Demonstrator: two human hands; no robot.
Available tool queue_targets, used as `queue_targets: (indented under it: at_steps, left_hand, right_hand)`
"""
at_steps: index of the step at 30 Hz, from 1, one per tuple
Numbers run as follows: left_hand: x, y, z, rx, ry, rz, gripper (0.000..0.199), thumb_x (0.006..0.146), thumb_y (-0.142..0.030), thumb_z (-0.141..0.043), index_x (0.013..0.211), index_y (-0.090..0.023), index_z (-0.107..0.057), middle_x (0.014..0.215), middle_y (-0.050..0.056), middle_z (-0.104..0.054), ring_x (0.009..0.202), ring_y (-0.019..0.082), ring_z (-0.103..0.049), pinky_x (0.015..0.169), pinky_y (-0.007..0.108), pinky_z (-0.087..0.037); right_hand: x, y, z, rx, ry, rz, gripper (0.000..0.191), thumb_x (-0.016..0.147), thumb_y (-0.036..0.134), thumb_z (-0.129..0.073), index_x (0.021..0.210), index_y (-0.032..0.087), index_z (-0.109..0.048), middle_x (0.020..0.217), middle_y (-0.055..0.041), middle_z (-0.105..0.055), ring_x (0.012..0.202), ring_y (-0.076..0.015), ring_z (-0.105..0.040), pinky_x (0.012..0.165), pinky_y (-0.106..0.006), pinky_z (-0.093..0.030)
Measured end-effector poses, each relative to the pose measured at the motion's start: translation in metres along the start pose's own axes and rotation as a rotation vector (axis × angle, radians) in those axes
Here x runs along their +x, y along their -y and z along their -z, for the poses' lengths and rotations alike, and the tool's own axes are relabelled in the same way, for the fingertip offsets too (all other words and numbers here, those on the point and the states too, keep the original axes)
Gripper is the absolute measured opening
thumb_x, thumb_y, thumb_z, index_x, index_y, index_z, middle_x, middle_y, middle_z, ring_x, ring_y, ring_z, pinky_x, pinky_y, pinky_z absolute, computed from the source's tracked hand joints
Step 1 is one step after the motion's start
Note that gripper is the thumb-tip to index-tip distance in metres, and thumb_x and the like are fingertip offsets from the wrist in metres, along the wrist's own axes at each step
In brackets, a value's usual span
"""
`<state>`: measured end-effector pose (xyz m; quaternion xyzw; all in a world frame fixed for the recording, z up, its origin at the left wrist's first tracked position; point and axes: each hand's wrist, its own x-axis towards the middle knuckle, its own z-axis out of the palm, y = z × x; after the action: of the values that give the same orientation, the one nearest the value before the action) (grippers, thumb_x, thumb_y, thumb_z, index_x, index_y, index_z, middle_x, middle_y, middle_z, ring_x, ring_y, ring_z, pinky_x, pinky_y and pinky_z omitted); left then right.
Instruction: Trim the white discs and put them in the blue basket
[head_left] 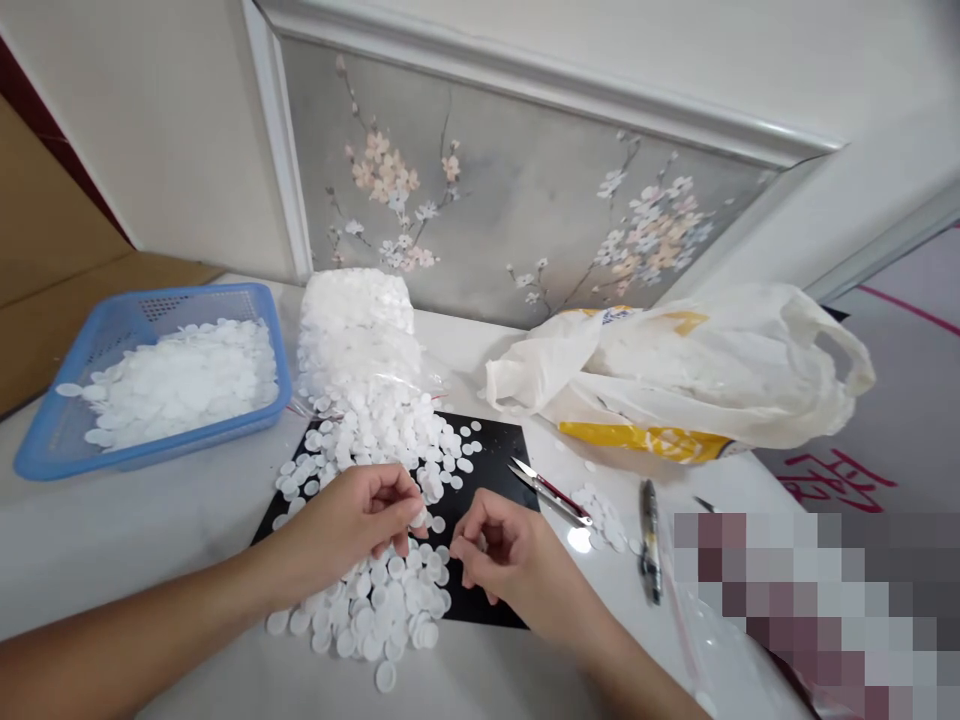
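Small round white plastic discs lie scattered over a black mat, in a pile behind my hands and another in front. My left hand is above the left part of the mat, thumb and fingertips pinched on a white disc. To its right, my right hand is over the mat's right side with curled fingers and the thumb pressed to the index finger. Whatever it may hold is hidden in the fingers. A clear bag packed with discs lies behind, its opening towards the mat.
On the left stands a blue basket heaped with discs. Thread snips, a few flat white pieces and a pen lie right of the mat. A white and yellow plastic bag rests against the flowered wall panel.
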<state>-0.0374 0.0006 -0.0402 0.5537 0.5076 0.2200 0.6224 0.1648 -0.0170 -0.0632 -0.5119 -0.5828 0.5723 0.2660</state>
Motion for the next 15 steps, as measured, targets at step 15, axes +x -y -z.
queue_targets:
  at_steps: [15]
  left_hand:
    - [0.0, -0.003, 0.007, -0.277, -0.034, 0.077, 0.018, 0.077, -0.031, -0.065, 0.087, -0.016, -0.067, 0.076, 0.003, -0.07, 0.061, 0.011, -0.057, 0.059, 0.024, -0.041]
  right_hand:
    - [-0.001, -0.007, -0.006, -0.369, 0.006, 0.285, 0.017, 0.085, 0.026, -0.059, 0.077, 0.022, -0.073, 0.071, -0.0026, -0.059, 0.056, -0.0134, -0.054, 0.053, -0.025, -0.039]
